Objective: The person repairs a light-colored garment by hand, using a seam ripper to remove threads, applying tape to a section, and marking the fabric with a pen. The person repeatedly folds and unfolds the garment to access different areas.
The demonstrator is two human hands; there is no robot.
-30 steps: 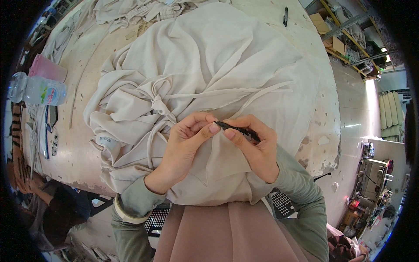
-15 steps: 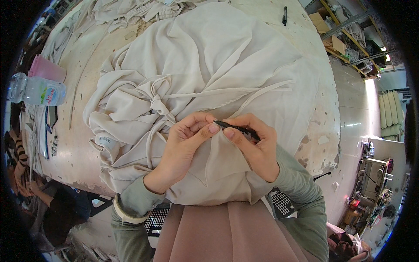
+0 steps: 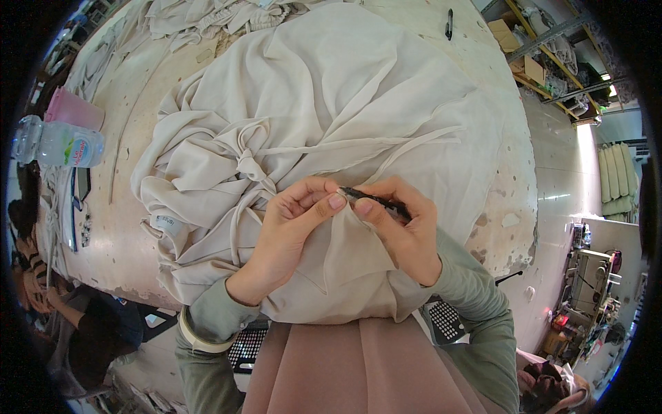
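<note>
My left hand (image 3: pixel 289 228) pinches an edge of the cream fabric (image 3: pixel 358 69) between thumb and fingers, near the middle of the view. Beside it, my right hand (image 3: pixel 403 234) is closed on a slim black tool (image 3: pixel 372 198), perhaps a small snipper or pen, its tip at the pinched cloth by my left thumb. The fine detail at the tip is too small to tell. The garment lies bunched over the table, with knotted ties (image 3: pixel 252 162) above my left hand and a white label (image 3: pixel 167 224) at the left.
A plastic bottle (image 3: pixel 69 143), a pink container (image 3: pixel 76 105) and a blue-handled tool (image 3: pixel 76 221) lie along the table's (image 3: pixel 503 241) left side. A black pen (image 3: pixel 449 24) is near the far edge. A co-worker (image 3: pixel 83 345) sits at lower left. Shelves (image 3: pixel 538 62) stand beyond the right.
My hands have barely moved; the black tool's tip and my right fingers have shifted slightly upward. At the left, the co-worker and the dark cloth there have moved a little.
</note>
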